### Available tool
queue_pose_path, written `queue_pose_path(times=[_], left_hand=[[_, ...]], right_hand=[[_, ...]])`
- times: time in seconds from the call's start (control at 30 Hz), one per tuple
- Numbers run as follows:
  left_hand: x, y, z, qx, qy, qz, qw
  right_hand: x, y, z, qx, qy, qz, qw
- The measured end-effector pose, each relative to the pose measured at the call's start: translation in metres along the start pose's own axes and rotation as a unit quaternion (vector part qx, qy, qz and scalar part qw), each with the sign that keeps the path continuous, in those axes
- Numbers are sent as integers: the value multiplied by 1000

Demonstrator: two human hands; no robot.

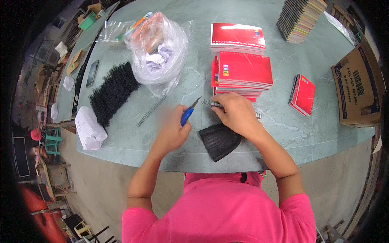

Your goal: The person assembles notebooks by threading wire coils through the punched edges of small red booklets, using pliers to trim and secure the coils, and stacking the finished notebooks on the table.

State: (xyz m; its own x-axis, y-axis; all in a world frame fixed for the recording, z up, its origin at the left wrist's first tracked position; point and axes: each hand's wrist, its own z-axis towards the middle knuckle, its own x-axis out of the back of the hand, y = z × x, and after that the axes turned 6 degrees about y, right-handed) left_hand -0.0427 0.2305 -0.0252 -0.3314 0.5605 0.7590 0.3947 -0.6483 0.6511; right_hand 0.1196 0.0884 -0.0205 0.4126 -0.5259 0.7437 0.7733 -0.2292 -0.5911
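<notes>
In my left hand is a blue-handled tool with a narrow dark pointed tip; its exact kind cannot be made out. My right hand pinches a thin wire coil, whose loose end points toward the tool's tip. A small gap appears to separate tip and coil. A short silvery coil piece shows on the other side of this hand. Just below my right hand lies a black, ribbed, fan-shaped piece. Red spiral notebooks are stacked directly beyond it, and another loose coil rests left of my left hand.
A clear plastic bag with crumpled paper stands beyond my left hand. Leftward are a heap of black coils, a white paper bundle and a phone. At right sit small red notebooks, a notebook stack and a cardboard box.
</notes>
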Motion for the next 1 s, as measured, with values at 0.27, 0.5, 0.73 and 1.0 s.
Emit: queue_pose_path(times=[0.27, 0.5, 0.73, 1.0], left_hand=[[-8, 19, -9, 113, -110, -240, 958], [-6, 12, -2, 133, -139, -245, 950], [-1, 17, -1, 113, -135, -200, 964], [-17, 1, 6, -4, -5, 85, 996]], right_hand=[[-7, 3, 7, 32, 37, 17, 999], [-6, 3, 8, 16, 19, 79, 997], [-6, 7, 8, 39, 12, 87, 995], [-9, -1, 2, 21, 17, 84, 996]])
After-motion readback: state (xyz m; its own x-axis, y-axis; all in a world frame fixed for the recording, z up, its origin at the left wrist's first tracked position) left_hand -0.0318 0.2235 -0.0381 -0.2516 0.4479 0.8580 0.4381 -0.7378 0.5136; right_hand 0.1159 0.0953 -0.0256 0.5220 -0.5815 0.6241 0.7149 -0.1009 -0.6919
